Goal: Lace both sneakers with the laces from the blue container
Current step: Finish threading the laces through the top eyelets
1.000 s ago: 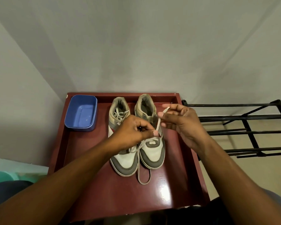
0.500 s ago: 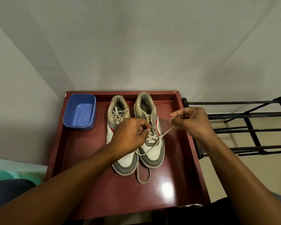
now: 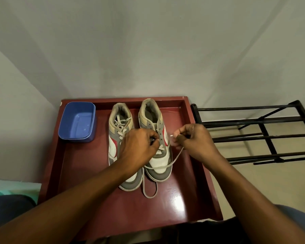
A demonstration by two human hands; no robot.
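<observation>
Head view, from where I stand: two bare forearms reach in over the near edge of a glossy red-brown worktop point(image 3: 157, 217) with a raised rim. Just past them a loop of grey lace point(image 3: 177, 155) lies on the wood in front of the toes of two grey-and-white sneakers, which stand side by side with their heels toward the wall. The lace crosses the toe of the half-laced sneaker point(image 3: 158, 160) and rises to the right hand point(image 3: 195, 140), whose grip is closed on it, thumb and curled fingers pinching it just short of its white tip. The left hand point(image 3: 139, 148) sits over that sneaker's eyelet rows with its fingers curled tight; whether its grip has lace or flap I cannot tell. Touching it on the other side stands the laced sneaker point(image 3: 120, 111). Farther back, in the worktop's far left corner, sits the blue container point(image 3: 77, 120). To the right of the worktop a black metal rack point(image 3: 264, 136) stands before the pale wall.
</observation>
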